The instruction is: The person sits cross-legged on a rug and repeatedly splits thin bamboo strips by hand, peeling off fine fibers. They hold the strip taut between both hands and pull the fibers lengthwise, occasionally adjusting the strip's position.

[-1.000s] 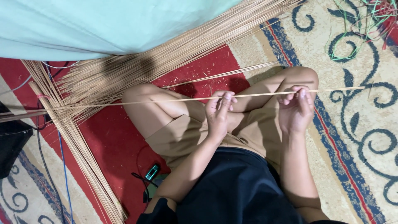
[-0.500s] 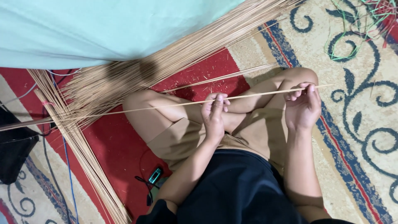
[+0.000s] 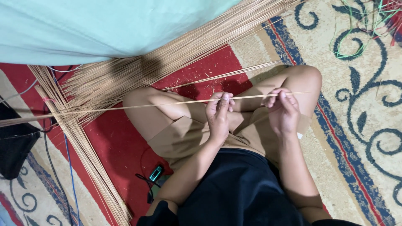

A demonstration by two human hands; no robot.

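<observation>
both grips are closed on one thin stick [image 3: 167, 104]: the left hand [image 3: 220, 115] pinches it near its middle with thumb and fingertips, and the right hand [image 3: 282, 111] pinches it near the end that points toward the patterned side of the rug [image 3: 356, 125]. the stick lies almost level across the person's bare knees, its long free end running out over the red part of the rug to the frame's left edge. how much of this stick has been worked cannot be told.

as a judgement, most of the work is still ahead: a very large fan of sticks [image 3: 176, 58] lies loose under the edge of the pale green cloth [image 3: 104, 25], a second bundle [image 3: 79, 146] tied with a pink band lies along the red field toward the near edge, and a small thin bunch [image 3: 226, 75] rests just beyond the knees. only one stick is in hand.

room is tight on the left, where the fan, the tied bundle, a black bag [image 3: 16, 146] and cables [image 3: 63, 167] crowd the rug. a small green device [image 3: 156, 172] lies beside the left thigh. on the right the rug lies open out to the green cord [image 3: 356, 37] at the far corner.
</observation>
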